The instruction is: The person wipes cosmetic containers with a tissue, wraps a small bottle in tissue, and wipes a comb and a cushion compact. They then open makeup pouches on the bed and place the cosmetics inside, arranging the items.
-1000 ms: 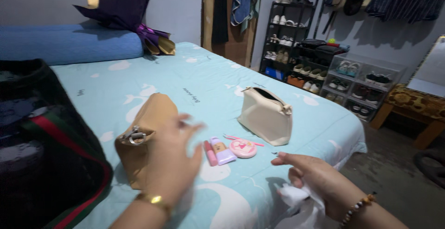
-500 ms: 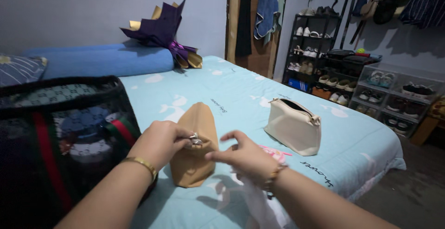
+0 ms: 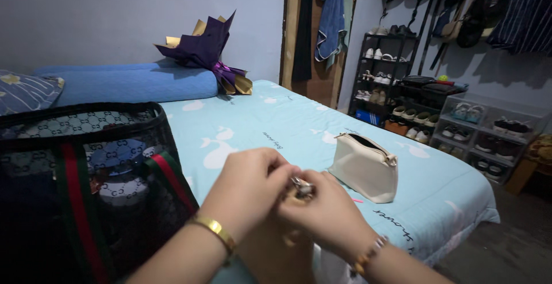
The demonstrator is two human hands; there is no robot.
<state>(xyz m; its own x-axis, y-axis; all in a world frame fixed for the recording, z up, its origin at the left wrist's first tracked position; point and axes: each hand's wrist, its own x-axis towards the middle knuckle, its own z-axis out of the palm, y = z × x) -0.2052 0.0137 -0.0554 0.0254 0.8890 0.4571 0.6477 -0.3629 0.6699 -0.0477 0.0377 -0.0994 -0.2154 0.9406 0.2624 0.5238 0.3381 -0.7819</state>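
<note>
Both hands' fingers pinch the tan pouch's silver clasp.

Your left hand and right hand meet over the pouch on the bed; the tote sits left, the purse right, the bolster behind.
</note>
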